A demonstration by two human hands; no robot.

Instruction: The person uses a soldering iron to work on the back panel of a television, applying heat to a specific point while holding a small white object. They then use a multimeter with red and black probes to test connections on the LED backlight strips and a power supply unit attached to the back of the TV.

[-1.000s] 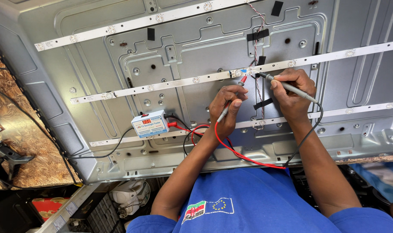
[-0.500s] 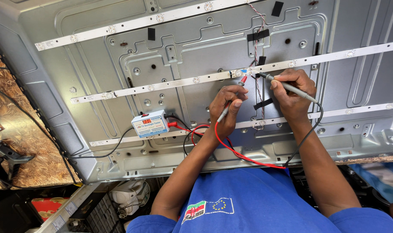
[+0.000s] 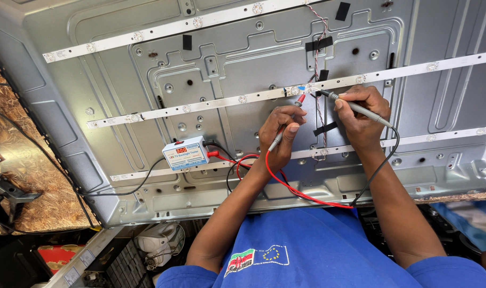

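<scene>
We hold two test probes against the middle LED strip (image 3: 243,99) of an opened television back panel (image 3: 93,64).

Left hand (image 3: 281,136): fingers closed in a pen-like pinch around the red-tipped probe (image 3: 286,124). The probe is tilted, its red tip up against the strip near a round LED lens. A red lead (image 3: 301,193) runs from its lower end in a loop across the bottom edge of the panel.

Right hand (image 3: 363,118): fingers closed around the grey probe (image 3: 355,106), which lies nearly flat, tip pointing left onto the same strip, just beside the red tip. A black lead (image 3: 384,160) drops from its rear end down past the wrist.

The two probe tips sit close together on the strip, next to a twisted red-and-white wire pair (image 3: 316,32) that runs down the panel under patches of black tape (image 3: 318,44).

Small white tester box (image 3: 186,153) rests on the lower strip (image 3: 141,174), left of the left hand, well apart from it. It carries a red digit display at its top and a light blue label band below. Red and black plugs enter its right side; a black cable (image 3: 120,189) leaves its left side.

A flag patch (image 3: 256,258) shows on the blue shirt (image 3: 317,250). At lower left, a red package (image 3: 58,256) sits under the panel's edge.
</scene>
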